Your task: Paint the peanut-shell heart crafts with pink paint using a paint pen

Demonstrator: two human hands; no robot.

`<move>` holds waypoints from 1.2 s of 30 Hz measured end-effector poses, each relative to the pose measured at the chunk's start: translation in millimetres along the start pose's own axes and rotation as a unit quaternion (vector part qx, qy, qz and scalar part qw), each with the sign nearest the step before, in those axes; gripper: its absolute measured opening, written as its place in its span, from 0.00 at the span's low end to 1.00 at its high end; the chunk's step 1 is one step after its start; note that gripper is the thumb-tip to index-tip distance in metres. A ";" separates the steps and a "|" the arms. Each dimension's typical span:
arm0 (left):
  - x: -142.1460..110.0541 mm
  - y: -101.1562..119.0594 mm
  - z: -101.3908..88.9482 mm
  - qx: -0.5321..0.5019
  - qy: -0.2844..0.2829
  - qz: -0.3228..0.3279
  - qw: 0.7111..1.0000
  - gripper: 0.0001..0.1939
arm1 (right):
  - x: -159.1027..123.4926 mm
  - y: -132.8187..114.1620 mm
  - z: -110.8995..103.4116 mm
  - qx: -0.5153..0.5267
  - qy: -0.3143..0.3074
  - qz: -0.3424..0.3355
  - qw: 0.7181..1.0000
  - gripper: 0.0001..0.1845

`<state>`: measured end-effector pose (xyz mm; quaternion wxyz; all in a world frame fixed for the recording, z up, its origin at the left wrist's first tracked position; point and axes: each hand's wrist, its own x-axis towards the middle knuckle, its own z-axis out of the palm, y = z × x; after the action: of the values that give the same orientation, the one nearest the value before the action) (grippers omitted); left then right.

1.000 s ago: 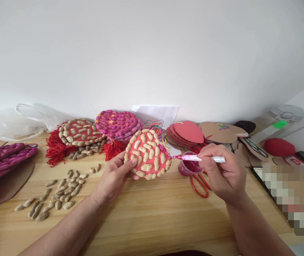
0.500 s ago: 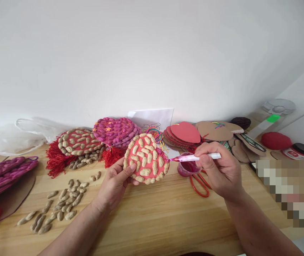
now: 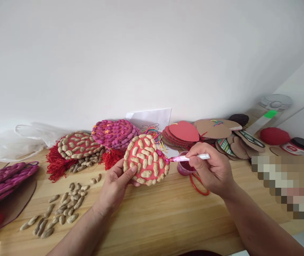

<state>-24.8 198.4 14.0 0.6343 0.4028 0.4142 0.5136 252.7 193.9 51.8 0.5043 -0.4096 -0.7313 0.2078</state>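
While the left hand (image 3: pixel 114 185) clamps the peanut-covered plaque (image 3: pixel 146 160) at its left edge, thumb on the front, the right hand (image 3: pixel 213 169) pinches a white-handled brush (image 3: pixel 189 157). The plaque is held up near the middle of the frame, tilted toward the camera, with pale peanuts on a red face and a few magenta ones at its right edge. The brush's tip meets that edge, though whether it presses on a peanut or just skims it is hard to tell. Behind the brush stands a clear cup (image 3: pixel 185 170) of magenta paint, with a red looped handle (image 3: pixel 200 186) just beside it. Loose peanuts (image 3: pixel 63 204) lie scattered on the desk (image 3: pixel 154 224) at lower left. Across the centre, a magenta peanut piece (image 3: pixel 114 133) rests behind the plaque, and red cardboard hearts (image 3: pixel 185 131) are stacked to its right. A red yarn ball (image 3: pixel 274 136) sits at right, near a dark-lidded jar (image 3: pixel 298 145).
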 end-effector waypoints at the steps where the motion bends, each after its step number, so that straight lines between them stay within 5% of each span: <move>1: -0.1 0.0 0.1 0.006 0.000 0.003 1.000 0.15 | -0.4 0.8 -0.2 -0.014 -0.001 -0.002 1.000 0.07; 17: -2.5 -0.1 4.3 -0.038 0.007 -0.047 0.998 0.27 | 2.1 3.3 -2.3 -0.023 0.001 0.014 1.000 0.10; 30: -0.9 -1.5 9.3 -0.033 0.064 -0.036 0.997 0.28 | 2.4 0.5 -2.4 -0.017 -0.007 0.022 1.000 0.10; 36: 0.2 0.7 6.0 -0.028 0.049 -0.042 0.998 0.26 | 4.5 2.5 -6.3 -0.023 0.024 0.021 0.999 0.10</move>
<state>-19.3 198.1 16.6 0.6454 0.3418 0.4468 0.5168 258.7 198.3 55.1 0.5077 -0.4419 -0.7144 0.1913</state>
